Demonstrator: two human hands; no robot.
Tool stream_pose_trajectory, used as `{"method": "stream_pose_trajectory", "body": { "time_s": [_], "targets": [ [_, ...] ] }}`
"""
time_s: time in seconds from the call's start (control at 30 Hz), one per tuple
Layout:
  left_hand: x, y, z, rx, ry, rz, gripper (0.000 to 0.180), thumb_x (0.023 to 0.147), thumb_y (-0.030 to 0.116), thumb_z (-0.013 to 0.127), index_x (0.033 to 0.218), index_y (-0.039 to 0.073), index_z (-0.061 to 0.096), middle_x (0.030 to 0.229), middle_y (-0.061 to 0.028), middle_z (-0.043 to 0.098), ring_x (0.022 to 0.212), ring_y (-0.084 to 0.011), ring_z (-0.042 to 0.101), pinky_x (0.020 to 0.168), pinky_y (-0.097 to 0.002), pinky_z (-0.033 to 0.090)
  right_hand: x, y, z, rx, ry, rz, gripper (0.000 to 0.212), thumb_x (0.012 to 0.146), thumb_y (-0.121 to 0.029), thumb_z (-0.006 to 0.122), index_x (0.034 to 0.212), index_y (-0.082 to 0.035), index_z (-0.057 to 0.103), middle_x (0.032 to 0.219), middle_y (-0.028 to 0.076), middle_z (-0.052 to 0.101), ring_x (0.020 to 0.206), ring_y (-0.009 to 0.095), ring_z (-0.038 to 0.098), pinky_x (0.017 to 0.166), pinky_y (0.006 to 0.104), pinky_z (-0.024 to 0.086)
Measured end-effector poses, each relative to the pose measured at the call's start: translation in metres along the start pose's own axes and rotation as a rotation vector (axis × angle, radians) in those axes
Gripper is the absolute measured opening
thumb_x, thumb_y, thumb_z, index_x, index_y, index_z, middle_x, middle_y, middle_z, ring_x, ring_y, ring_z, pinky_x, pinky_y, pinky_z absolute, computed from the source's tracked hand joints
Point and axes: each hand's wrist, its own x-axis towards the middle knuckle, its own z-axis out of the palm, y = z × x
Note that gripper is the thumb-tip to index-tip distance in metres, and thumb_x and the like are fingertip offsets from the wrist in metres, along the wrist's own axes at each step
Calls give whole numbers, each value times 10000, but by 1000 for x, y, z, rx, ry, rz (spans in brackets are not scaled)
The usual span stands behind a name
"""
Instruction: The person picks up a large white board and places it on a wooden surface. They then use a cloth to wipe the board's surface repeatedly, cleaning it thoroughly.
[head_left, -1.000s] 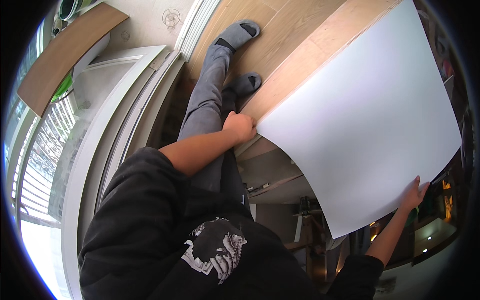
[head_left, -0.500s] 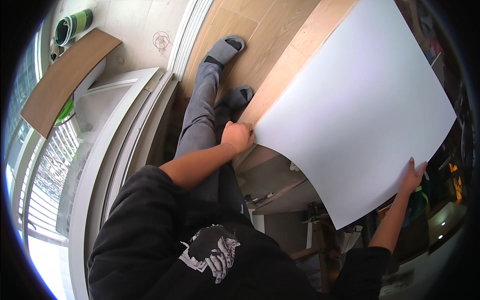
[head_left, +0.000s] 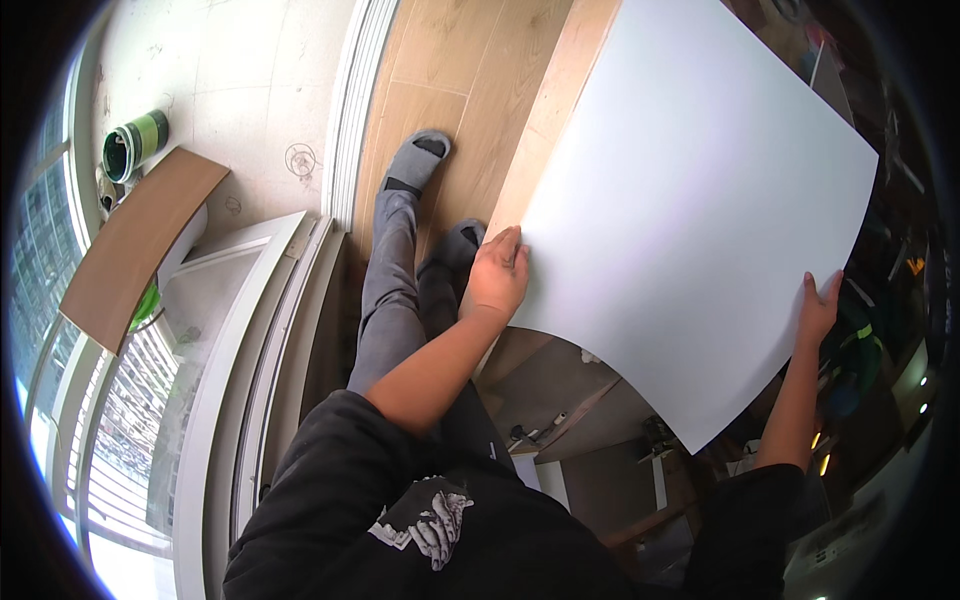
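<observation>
A large white panel (head_left: pixel 700 190) lies in front of me, its near edge bowed in the fisheye view. My left hand (head_left: pixel 500 272) is at its left edge near the close corner, fingers bent and pressed together over that edge. At the opposite edge, my right hand (head_left: pixel 818 308) grips the panel with the thumb on top, the other fingers partly hidden. Along the panel's left side runs a pale wooden board (head_left: pixel 548 125), partly covered by the panel.
Below the panel's near edge is a dark space with small tools (head_left: pixel 540 430). My slippered feet (head_left: pixel 420 158) are on the wood-plank floor (head_left: pixel 440 65). To the left are a white sliding-door frame (head_left: pixel 250 330), a brown board (head_left: pixel 145 245) and a green bucket (head_left: pixel 137 145).
My left hand has shifted up along the panel's left edge from the near corner. The view has turned a little, so the panel sits farther left; my right hand still holds its edge.
</observation>
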Motion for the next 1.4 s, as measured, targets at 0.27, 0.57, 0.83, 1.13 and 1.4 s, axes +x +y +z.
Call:
{"method": "stream_pose_trajectory", "body": {
  "time_s": [0.27,0.57,0.83,1.13,1.4],
  "targets": [
    [42,46,28,-130,71,28,393,962,156,586,1318,-6,619,1357,-212,617,1223,-349,610,1064,-406,465,-6,17,3,69,2,37,783,877,-320,786,1542,-144,413,1432,172,586,1222,259,627,1036,333,464],
    [165,135,37,-183,163,137,452,924,228,667,1333,37,632,1299,-199,661,1211,-348,637,1012,-385,505,-12,-2,3,84,9,92,753,892,-262,759,1553,-227,400,1290,204,671,1146,294,675,979,366,501],
    [183,151,44,-153,125,28,365,895,139,652,1256,104,694,1112,-171,731,956,-296,720,852,-390,558,-19,11,6,73,98,-24,772,896,-251,751,1565,-216,367,1383,193,611,1215,348,632,1015,376,487],
    [222,120,27,15,226,105,346,862,179,689,1191,72,702,1137,-148,738,1039,-313,709,896,-404,550,-15,-11,28,21,-31,100,782,912,-278,720,1582,-241,318,1352,184,629,1185,397,632,1001,423,512],
    [212,146,37,69,22,34,376,853,204,718,1191,41,689,1088,-119,747,1000,-265,710,894,-381,545,-12,7,11,2,-66,124,804,901,-343,738,1579,-213,326,1384,156,616,1215,365,628,1054,431,491]
  ]
}}
